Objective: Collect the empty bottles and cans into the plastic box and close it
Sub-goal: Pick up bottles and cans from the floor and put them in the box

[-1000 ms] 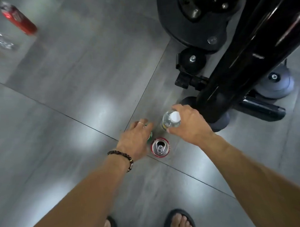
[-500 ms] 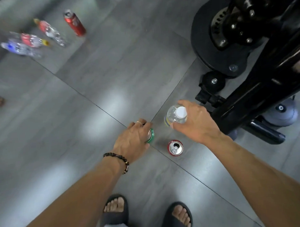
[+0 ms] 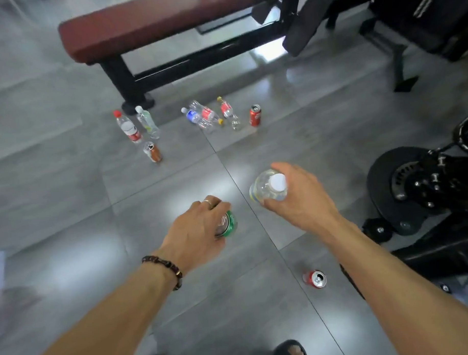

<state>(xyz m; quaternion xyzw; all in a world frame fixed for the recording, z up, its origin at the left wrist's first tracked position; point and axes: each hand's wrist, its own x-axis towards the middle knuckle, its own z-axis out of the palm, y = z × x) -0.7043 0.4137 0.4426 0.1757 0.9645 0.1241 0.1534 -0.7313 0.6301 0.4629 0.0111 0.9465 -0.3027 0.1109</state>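
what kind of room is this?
Probably a home or small gym: a maroon padded weight bench on a black steel frame, a black exercise machine with a round flywheel housing, and grey tiled floor.

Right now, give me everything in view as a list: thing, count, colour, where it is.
Clear bottle, white cap: 1, held in the right hand.
Green can: 1, held in the left hand.
Red can by the feet: 1, upright on the floor under the right forearm.
Far red can: 1, upright, right end of the litter.
Brown can: 1, upright, near the bench foot.
Upright bottles: 2, clear, one red-capped, one white-capped.
Lying bottles: about 3, clear, red and blue labels, blurred.
Bench: 1, dark red pad, black frame, top.
Black gym machine: right edge.
Plastic box: not in view.
Left hand: beaded bracelet, ring.
Right hand.
Sandalled feet: 2, bottom.
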